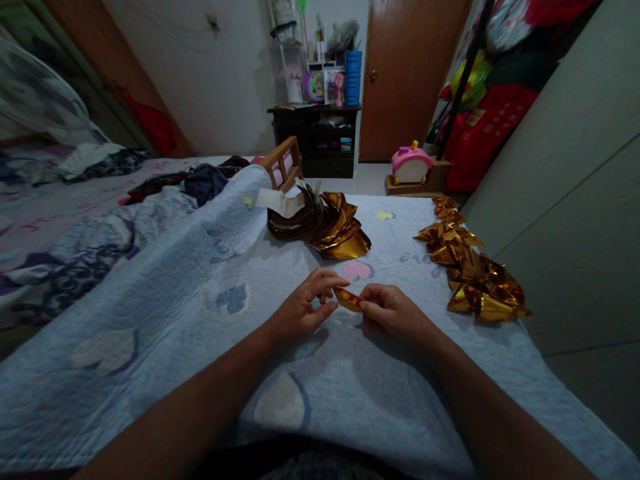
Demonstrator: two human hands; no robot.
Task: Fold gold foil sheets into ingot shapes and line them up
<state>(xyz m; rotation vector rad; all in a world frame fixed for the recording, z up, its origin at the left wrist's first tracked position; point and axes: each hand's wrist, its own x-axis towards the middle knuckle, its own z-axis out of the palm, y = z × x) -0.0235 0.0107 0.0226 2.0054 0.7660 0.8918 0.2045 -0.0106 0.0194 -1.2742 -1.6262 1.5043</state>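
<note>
Left hand [305,308] and right hand [390,312] pinch the gold foil piece [347,299], fingers clamped on its ends. Advice: press creases firmly against the bed [165,300], edges aligned.

Dim room, white wall [200,87], brown wooden door [407,73] at back right. Dark cabinet [320,140] beside the door, cluttered on top; bed [150,293] under a pale blue quilt. Grey wardrobe panel [575,200] along right side.

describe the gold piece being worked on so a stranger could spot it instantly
On the pale blue quilted bedspread, between the fanned stack of gold foil sheets and the row of folded gold foil pieces, find the two hands. Left hand and right hand pinch one small folded gold foil strip, the only held piece.
</note>
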